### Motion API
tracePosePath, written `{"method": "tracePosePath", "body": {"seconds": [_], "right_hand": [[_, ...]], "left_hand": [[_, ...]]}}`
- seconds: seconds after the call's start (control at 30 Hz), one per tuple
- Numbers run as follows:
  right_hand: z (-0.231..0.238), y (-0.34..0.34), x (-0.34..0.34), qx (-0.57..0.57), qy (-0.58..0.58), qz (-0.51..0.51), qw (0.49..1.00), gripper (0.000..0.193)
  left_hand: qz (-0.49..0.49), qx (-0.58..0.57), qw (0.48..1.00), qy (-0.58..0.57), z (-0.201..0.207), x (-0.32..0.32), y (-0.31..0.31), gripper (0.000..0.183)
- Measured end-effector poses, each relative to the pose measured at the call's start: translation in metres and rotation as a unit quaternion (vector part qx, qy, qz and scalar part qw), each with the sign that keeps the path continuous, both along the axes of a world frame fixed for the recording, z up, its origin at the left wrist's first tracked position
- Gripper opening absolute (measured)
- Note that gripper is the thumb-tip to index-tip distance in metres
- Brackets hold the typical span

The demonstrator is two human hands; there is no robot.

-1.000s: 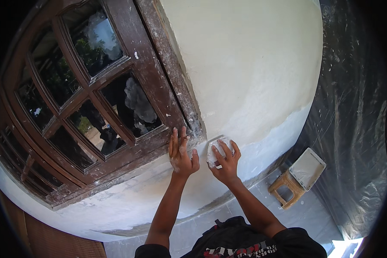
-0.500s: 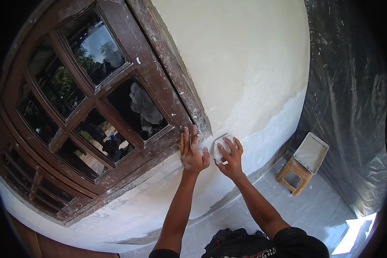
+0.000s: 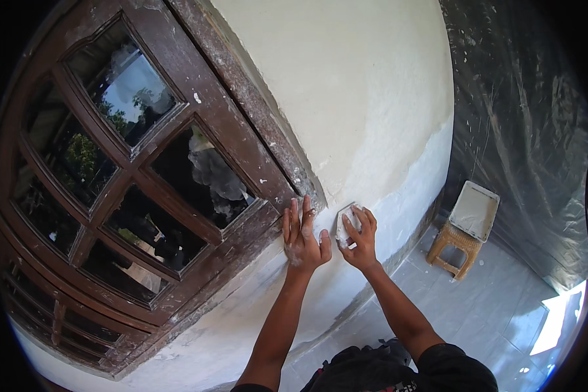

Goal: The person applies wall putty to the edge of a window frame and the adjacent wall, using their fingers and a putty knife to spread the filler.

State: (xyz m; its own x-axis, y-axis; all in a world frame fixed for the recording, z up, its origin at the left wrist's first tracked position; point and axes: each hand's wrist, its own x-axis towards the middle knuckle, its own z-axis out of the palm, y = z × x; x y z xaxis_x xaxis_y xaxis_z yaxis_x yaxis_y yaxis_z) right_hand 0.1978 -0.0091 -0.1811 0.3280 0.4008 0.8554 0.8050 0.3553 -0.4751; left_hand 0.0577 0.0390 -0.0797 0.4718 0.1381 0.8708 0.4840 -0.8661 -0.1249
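Note:
Against the pale wall (image 3: 346,98), my right hand (image 3: 364,236) grips a white, dusty hand-sized block (image 3: 343,230) that looks like a sanding block. Its flat side faces the wall, just right of the window's lower corner. My left hand (image 3: 303,238) is open, fingers spread upward, its fingertips at the corner of the brown wooden window frame (image 3: 238,117). White dust marks the fingers of both hands. The face of the block touching the wall is hidden.
A plastic tray (image 3: 475,210) with whitish material rests on a tan stool (image 3: 455,248) on the grey tiled floor (image 3: 503,287). Dark plastic sheeting (image 3: 516,111) hangs at the right. Window panes (image 3: 137,98) fill the left, reflecting trees and sky.
The block in my right hand has tilted slightly and shifted a little right in view. My left hand stays by the frame corner. The whole view has turned slightly.

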Motion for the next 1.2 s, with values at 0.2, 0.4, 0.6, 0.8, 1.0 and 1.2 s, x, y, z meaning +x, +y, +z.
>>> {"method": "tracePosePath", "body": {"seconds": [0.2, 0.4, 0.6, 0.8, 1.0, 1.2], "right_hand": [[0.105, 0.019, 0.014, 0.13, -0.007, 0.026, 0.991, 0.063], [0.045, 0.028, 0.016, 0.052, -0.048, 0.038, 0.997, 0.07], [0.002, -0.002, 0.014, 0.005, -0.018, 0.062, 0.998, 0.07], [0.085, 0.022, 0.025, 0.084, -0.027, 0.063, 0.994, 0.068], [-0.013, -0.001, 0.013, -0.017, -0.026, 0.094, 0.995, 0.071], [0.047, 0.0, 0.023, 0.059, -0.015, 0.085, 0.995, 0.071]], "left_hand": [[-0.007, 0.003, 1.0, -0.003, 0.001, -0.003, 0.0, 0.05], [0.002, 0.0, 1.0, -0.005, 0.0, 0.001, 0.0, 0.048], [0.024, 0.012, 1.0, -0.011, -0.001, 0.0, 0.0, 0.05], [0.029, 0.021, 0.999, -0.02, 0.0, 0.004, 0.0, 0.05], [0.042, 0.025, 0.999, -0.017, 0.0, 0.002, -0.003, 0.049], [0.05, 0.025, 0.998, -0.018, -0.002, 0.0, -0.002, 0.048]]}}
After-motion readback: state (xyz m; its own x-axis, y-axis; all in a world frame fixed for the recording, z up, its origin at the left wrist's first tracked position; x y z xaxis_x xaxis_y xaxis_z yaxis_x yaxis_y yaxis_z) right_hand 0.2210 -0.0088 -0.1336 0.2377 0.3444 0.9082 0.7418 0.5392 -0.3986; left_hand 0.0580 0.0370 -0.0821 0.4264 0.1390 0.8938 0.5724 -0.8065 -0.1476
